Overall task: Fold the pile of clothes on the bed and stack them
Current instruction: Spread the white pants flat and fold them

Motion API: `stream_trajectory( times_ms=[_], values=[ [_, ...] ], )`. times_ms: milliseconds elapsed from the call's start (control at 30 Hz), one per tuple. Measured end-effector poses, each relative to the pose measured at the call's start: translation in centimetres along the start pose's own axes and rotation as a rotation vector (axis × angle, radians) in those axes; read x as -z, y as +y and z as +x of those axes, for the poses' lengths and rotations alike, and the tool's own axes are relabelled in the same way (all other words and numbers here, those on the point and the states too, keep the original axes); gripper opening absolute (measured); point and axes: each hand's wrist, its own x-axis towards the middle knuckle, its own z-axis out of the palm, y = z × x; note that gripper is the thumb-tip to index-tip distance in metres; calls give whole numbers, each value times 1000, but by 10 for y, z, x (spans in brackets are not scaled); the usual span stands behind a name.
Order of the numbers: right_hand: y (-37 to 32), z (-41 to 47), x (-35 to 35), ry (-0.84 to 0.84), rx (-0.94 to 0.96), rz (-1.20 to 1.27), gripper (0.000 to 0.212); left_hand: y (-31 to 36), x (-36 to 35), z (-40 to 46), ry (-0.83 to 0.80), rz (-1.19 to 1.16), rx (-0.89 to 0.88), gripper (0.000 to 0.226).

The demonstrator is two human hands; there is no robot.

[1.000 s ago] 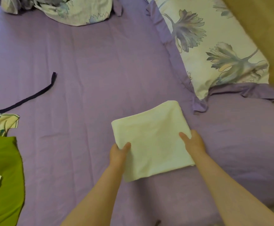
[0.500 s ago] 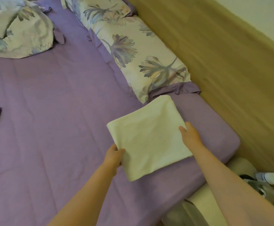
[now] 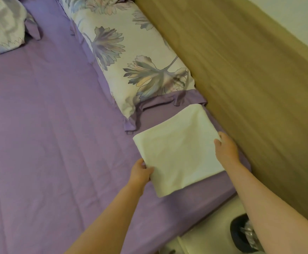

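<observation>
Gripped at opposite edges by the left hand (image 3: pixel 141 171) and right hand (image 3: pixel 226 149), the folded cream-white cloth rectangle (image 3: pixel 178 153) could get unfolded if dragged along the purple bed sheet's (image 3: pixel 48 125) corner.

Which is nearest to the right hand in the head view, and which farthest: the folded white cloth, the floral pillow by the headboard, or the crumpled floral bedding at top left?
1. Folded white cloth: held by the right hand.
2. Floral pillow: beyond the cloth, along the wooden headboard.
3. Crumpled floral bedding: far top-left corner.
</observation>
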Motion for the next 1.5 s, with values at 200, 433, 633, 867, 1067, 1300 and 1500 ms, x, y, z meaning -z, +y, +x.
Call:
stream_trajectory(
  times_ms=[200, 433, 633, 867, 1067, 1300, 1500],
  values=[
    [-6, -23, -32, -252, 57, -37, 48, -10, -10, -1, 73, 194, 65, 57],
    [-67, -81, -59, -411, 294, -214, 46, 3, 29, -55, 47, 434, -26, 44],
    [-143, -156, -76, -486, 562, -380, 41, -10, 107, -120, 165, 582, -71, 39],
    [-224, -276, -123, -602, 818, -554, 38, -66, 224, -218, 359, 592, -34, 39],
    [-287, -405, -164, -653, 996, -648, 40, -132, 331, -318, 553, 531, -20, 37],
    [-334, -553, -217, -797, 1190, -755, 42, -226, 428, -420, 719, 474, 50, 37],
    [-370, -642, -250, -862, 1322, -793, 43, -275, 487, -478, 819, 367, 97, 35]
  ],
)
